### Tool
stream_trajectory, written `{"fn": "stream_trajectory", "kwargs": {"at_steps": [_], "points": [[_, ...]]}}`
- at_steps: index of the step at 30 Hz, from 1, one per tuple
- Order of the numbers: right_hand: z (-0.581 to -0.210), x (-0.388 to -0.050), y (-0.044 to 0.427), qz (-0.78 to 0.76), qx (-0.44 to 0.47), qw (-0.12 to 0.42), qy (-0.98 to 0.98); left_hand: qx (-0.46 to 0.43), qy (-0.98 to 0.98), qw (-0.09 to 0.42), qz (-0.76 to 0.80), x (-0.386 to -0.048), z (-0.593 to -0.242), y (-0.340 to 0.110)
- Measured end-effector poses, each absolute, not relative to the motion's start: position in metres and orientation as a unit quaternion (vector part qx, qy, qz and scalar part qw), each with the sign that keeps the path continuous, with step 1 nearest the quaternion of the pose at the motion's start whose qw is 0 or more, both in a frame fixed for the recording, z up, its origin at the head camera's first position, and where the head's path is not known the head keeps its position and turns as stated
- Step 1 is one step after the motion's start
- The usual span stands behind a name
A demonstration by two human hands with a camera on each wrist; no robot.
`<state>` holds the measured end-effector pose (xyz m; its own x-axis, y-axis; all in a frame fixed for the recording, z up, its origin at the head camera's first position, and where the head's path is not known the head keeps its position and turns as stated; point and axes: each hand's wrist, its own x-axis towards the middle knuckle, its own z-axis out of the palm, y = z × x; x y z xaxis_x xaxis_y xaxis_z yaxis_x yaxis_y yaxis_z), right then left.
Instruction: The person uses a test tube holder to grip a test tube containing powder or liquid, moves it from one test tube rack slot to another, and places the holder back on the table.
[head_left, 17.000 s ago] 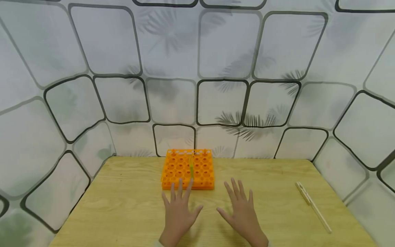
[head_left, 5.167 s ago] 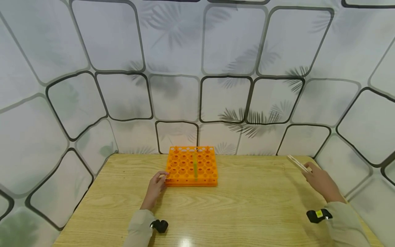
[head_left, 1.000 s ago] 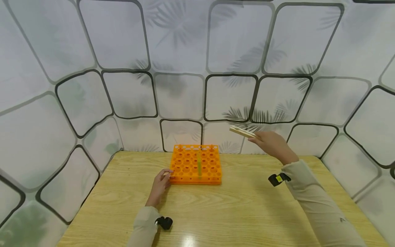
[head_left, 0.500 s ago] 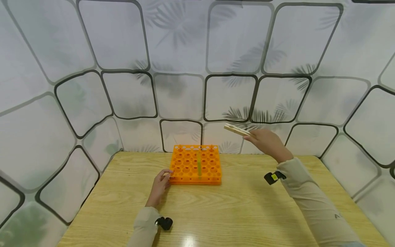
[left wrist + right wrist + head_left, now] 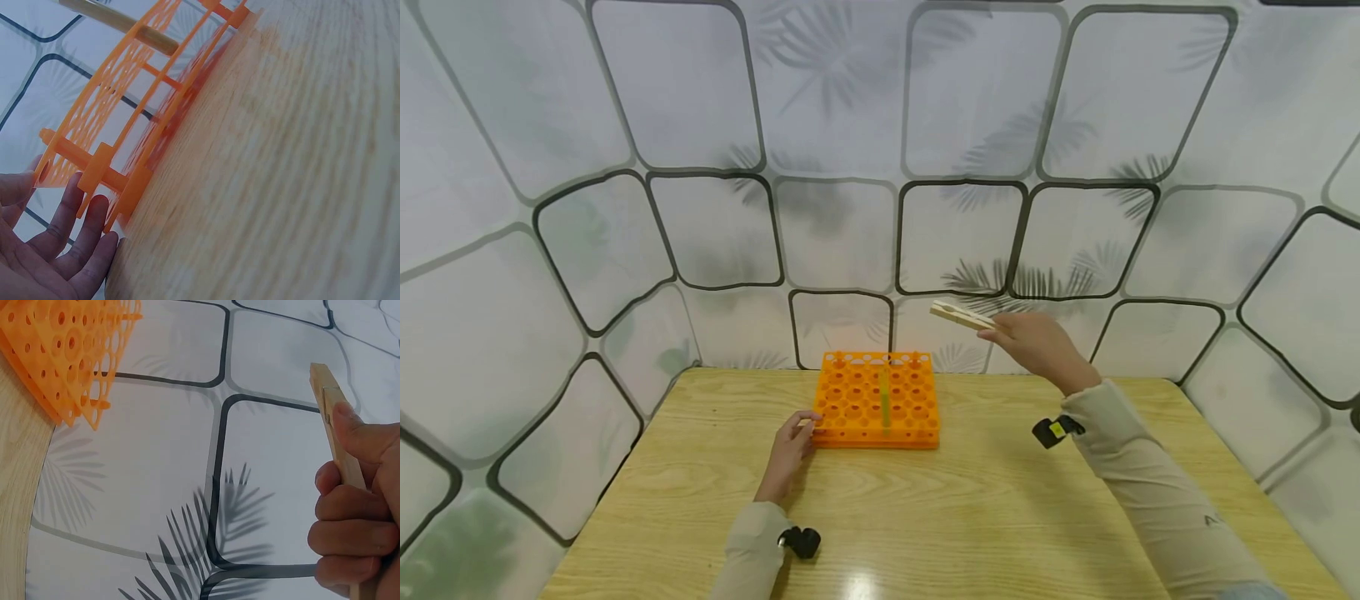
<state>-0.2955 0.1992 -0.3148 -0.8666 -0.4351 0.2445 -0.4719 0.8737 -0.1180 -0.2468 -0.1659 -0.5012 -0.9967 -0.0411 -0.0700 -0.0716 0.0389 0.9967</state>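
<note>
Here the left hand (image 5: 788, 447) pinches the near left corner of the orange rack (image 5: 850, 436), and above the rack's right side the right hand (image 5: 1037, 342) has fingers curled round the wooden clamp (image 5: 957, 315), already picked up, the yellowish tube (image 5: 884, 402) in the rack not yet touched by it

Your rack (image 5: 861, 404) at the far side is smooth, slightly see-through plastic; the rod (image 5: 884, 400) in it looks smooth, its material unclear. Your clip (image 5: 962, 317) is pale, matt wood. The table (image 5: 970, 500) shows wood grain, with a glossy sheen on the near side. The far wall (image 5: 835, 233) looks matt; your sleeves (image 5: 1165, 500) are creased, matt cloth
</note>
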Motion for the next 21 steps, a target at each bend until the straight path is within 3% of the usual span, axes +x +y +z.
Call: {"fn": "stream_trajectory", "kwargs": {"at_steps": [21], "points": [[-0.315, -0.294, 0.177, 0.099, 0.259, 0.107, -0.955, -0.036, 0.72, -0.006, 0.693, -0.248, -0.508, -0.166]]}}
